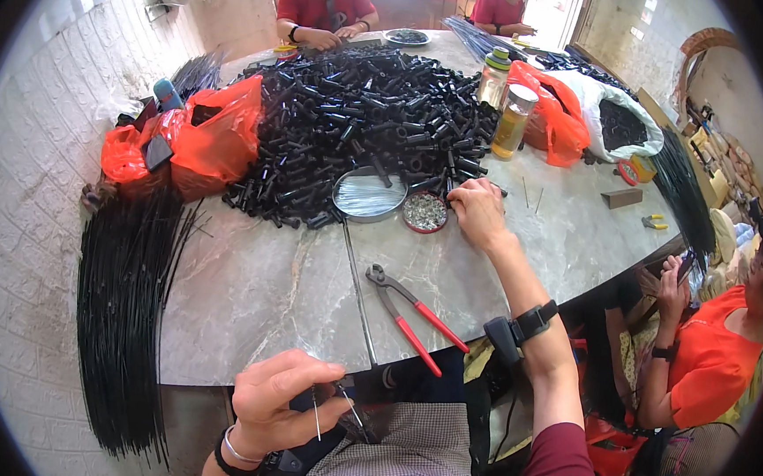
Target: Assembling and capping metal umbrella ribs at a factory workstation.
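Note:
My left hand (286, 399) is near the table's front edge, above my lap, thumb and fingers pinching thin wires (317, 415); one looks silvery, another darker. My right hand (479, 211) reaches to the near right edge of a heap of short black tubes (364, 104). Its fingertips are drawn together beside a small red-rimmed dish of tiny metal pieces (425, 212); what they hold, if anything, is too small to make out. Left of that dish is a round metal dish of thin silvery wires (369, 194). Red-handled pincers (413, 320) lie on the table between my arms.
Long black strands (124, 308) hang over the table's left edge. Orange-red bags (221, 134) flank the heap, with a white sack (615, 117) and two bottles (513, 121) at right. Yellow-handled cutters (655, 222) lie near the right edge. A person in orange (719, 350) sits at right; two people sit opposite.

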Demonstrator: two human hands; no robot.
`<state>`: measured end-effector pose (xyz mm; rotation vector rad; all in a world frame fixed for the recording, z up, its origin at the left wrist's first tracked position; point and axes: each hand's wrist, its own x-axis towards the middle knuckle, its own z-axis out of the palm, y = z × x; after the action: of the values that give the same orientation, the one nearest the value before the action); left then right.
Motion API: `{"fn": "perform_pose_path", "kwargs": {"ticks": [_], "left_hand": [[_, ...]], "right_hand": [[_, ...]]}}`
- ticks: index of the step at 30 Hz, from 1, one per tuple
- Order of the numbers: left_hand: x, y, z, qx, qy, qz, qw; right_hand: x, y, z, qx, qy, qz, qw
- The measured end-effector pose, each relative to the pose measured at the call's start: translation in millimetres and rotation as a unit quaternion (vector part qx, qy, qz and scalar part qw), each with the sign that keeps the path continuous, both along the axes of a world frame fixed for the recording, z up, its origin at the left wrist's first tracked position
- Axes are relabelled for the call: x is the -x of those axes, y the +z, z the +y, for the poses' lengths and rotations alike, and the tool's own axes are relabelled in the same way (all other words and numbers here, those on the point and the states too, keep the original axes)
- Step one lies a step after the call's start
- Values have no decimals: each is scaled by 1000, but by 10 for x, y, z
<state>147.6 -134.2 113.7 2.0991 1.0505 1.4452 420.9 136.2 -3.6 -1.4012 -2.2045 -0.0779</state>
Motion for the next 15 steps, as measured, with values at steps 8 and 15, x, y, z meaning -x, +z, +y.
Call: {"fn": "perform_pose_path", "kwargs": {"ticks": [8, 15], "left_hand": [[44, -45, -11, 1, 1, -19, 1000], [66, -70, -39, 8, 11, -49, 999]], "right_hand": [[96, -92, 174, 19, -7, 6, 1000], [-20, -62, 42, 32, 27, -95, 995]]}}
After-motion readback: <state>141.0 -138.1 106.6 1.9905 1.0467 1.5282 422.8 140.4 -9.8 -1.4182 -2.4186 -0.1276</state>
